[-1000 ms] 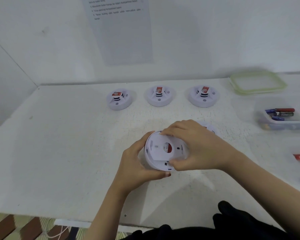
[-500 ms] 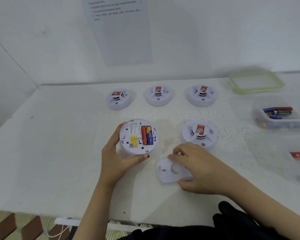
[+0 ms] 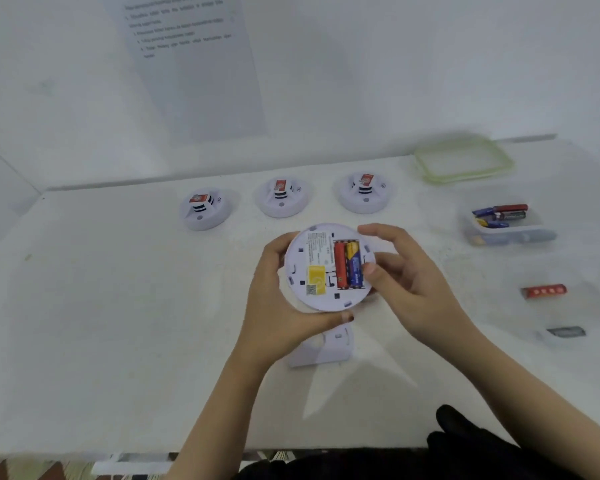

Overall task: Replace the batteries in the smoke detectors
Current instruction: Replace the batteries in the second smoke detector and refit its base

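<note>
The round white plastic smoke detector (image 3: 328,268) is held back-up above the middle of the white bench (image 3: 118,306), its red and blue batteries (image 3: 349,265) exposed. It looks light, rigid and smooth, so best held by the rim. The left hand (image 3: 274,306) cups that rim firmly; the right hand (image 3: 402,271) is loosely curled, thumb on the blue cell, forefinger touching the far rim.
</note>
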{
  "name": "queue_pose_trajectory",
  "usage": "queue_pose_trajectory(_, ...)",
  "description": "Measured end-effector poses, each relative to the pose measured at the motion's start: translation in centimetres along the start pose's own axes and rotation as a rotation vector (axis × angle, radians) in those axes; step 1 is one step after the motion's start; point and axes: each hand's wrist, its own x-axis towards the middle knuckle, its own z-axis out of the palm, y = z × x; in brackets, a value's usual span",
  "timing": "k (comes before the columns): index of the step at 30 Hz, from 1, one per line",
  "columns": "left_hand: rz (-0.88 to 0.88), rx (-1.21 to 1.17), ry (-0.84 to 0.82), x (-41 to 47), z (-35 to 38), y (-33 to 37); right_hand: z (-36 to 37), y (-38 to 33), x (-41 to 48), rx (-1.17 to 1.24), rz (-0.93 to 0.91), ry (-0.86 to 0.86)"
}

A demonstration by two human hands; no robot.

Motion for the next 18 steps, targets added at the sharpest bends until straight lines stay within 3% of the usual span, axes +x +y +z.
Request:
queue_pose_trajectory(5, 0.028, 0.149, -0.127, 1.2, 2.9, 1.0, -3.5, -0.3, -1.1, -0.080, -0.071, 0.027)
queue_pose_trajectory(9, 0.124, 0.239, -0.139, 1.6, 5.5, 2.1, -6.1, -0.3, -1.9, -0.220, -0.121, 0.077)
queue_pose_trajectory(18, 0.114, 0.141, -0.115, 1.6, 12.5, 4.2, -12.6, -0.2, -3.7, -0.445, -0.176, 0.131)
